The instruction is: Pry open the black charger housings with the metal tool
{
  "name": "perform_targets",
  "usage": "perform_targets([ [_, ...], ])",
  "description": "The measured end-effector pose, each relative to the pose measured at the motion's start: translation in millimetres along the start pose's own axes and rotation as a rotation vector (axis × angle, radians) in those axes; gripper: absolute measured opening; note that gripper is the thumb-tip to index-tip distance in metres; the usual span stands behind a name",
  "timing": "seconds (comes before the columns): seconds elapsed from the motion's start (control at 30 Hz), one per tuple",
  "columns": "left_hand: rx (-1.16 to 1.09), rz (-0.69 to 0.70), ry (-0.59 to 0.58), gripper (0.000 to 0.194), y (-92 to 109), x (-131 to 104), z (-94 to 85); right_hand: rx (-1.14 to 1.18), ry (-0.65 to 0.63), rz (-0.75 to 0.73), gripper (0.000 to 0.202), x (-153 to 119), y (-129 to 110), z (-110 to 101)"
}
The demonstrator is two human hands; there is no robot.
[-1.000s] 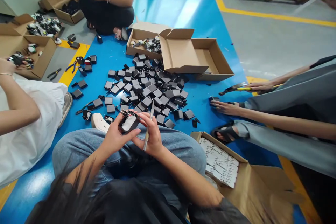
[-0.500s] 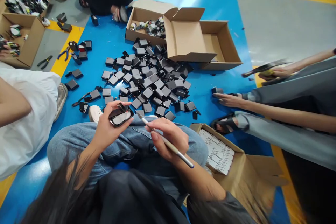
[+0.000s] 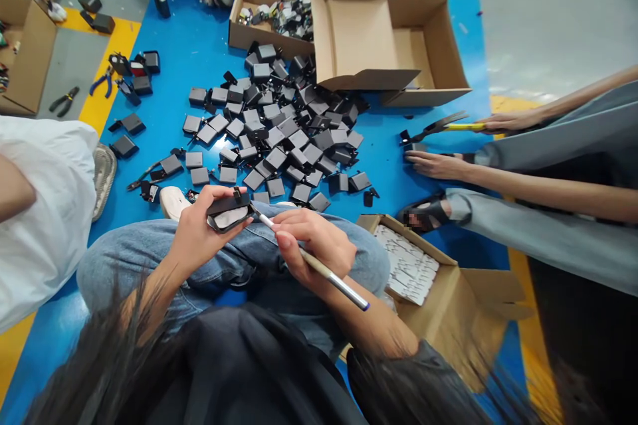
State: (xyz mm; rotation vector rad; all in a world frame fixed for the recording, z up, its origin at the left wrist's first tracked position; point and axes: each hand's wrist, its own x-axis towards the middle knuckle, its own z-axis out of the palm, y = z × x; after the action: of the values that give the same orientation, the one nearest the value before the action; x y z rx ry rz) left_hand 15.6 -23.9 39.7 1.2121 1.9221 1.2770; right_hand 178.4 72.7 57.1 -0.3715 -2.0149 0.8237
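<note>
My left hand [image 3: 192,232] is closed around a small black plastic casing [image 3: 214,206], open on the side towards me with a white piece inside. My right hand [image 3: 319,246] grips a slim craft knife [image 3: 343,289] with a pale handle and blue end, like a pen. Its narrow tip meets the right end of the casing, near a small black tab; the exact contact is too small to make out. Both hands are above my crossed legs. Just beyond them a large pile of similar dark grey casings [image 3: 274,136] lies on the blue floor.
Cardboard boxes [image 3: 366,40] stand behind the pile, one holding mixed small parts [image 3: 292,16]. By my right knee is a box of white pieces [image 3: 406,265]. At right, a co-worker's hands [image 3: 433,165] have a casing and a yellow-handled tool [image 3: 458,125]. Pliers [image 3: 64,101] lie left.
The knife tip has moved left from beside the casing to its right end. The casing has turned slightly in my left hand. The co-worker's tool has come to the casing on the floor.
</note>
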Motion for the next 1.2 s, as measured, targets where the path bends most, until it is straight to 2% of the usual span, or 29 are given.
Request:
perform_targets([
  [0.47, -0.004, -0.015, -0.035, 0.043, 0.2, 0.9, -4.1, 0.016, 0.002, -0.020, 0.012, -0.5, 3.3, 2.0],
  [0.7, 0.022, 0.059, -0.021, 0.043, -5.9, 1.6, -4.2, -0.029, -0.027, 0.030, 0.017, 2.2, 1.8, 2.6],
  [1.03, 0.150, 0.180, -0.033, 0.039, -10.6, 5.5, -6.2, -0.104, -0.138, 0.130, 0.021, 5.6, 1.6, -0.9],
  [1.2, 0.216, 0.148, -0.044, 0.039, -12.8, 7.7, -10.1, -0.097, -0.178, 0.138, 0.021, 7.5, 4.1, -1.3],
])
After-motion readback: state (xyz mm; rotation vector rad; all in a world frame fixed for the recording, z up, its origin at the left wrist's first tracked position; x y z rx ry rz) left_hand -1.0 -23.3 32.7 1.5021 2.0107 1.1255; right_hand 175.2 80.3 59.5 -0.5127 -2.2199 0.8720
